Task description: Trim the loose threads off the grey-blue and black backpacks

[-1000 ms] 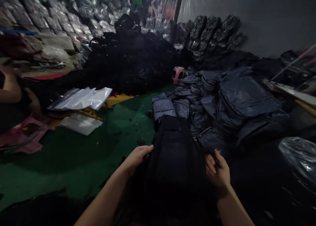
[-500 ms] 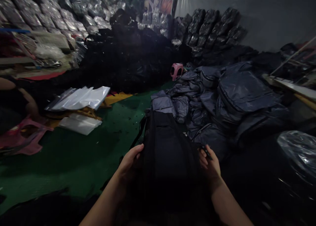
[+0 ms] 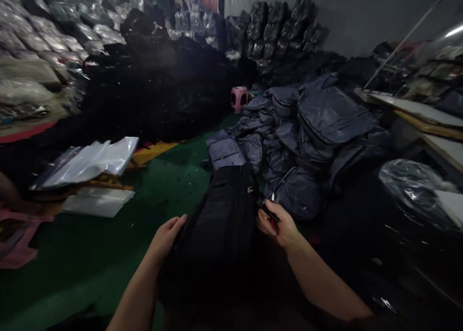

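A black backpack (image 3: 217,215) lies in front of me, its far end touching the pile of dark grey bags. My left hand (image 3: 168,234) is closed on its left edge, the fingers partly hidden against the black fabric. At the right side, my right hand (image 3: 277,222) is wrapped round a small dark tool (image 3: 272,214) with a shiny metal tip, close to the bag's zipper pull (image 3: 249,189). Whether the right fingers also grip the bag's fabric is too dark to tell.
Dark grey bags (image 3: 331,111) are heaped ahead on the right. Clear plastic sheets (image 3: 92,162) lie on a low wooden stand at the left. A pink stool (image 3: 238,98) stands behind. Part of a person's arm (image 3: 10,191) shows at the left edge by another pink stool (image 3: 21,239).
The view has turned to the right. The backpack has tilted leftward, and my right hand with the dark tool has moved left and slightly up along it.
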Demonstrator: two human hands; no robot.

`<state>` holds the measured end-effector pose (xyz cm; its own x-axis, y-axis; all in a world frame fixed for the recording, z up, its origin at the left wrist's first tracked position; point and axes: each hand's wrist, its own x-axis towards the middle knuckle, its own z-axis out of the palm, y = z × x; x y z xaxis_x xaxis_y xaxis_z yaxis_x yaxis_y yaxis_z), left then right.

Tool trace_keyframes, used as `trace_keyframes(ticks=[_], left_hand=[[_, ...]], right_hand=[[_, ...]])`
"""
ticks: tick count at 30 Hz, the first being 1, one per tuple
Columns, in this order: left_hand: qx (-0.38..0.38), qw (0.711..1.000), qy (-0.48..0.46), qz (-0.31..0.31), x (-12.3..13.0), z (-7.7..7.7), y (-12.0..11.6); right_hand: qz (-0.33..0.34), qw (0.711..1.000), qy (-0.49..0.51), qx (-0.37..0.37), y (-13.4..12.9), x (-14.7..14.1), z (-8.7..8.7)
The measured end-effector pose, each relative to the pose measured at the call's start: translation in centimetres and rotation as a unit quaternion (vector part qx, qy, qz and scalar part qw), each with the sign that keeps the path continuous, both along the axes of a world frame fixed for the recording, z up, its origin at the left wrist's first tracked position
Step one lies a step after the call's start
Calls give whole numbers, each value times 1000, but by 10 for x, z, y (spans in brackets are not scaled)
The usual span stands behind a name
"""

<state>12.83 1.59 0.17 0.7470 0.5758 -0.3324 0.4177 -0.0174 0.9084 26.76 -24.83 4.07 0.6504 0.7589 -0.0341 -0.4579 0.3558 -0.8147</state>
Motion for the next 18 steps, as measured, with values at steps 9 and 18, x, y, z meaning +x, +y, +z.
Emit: trace_keyframes(ticks=[9, 18], left_hand=[[197, 979, -24, 52, -6, 12, -43], [-6, 989, -98, 109, -11, -3, -67]], right_hand=[[-37, 999, -13, -23, -2, 7, 5], [-68, 993, 91, -11, -4, 20, 0]])
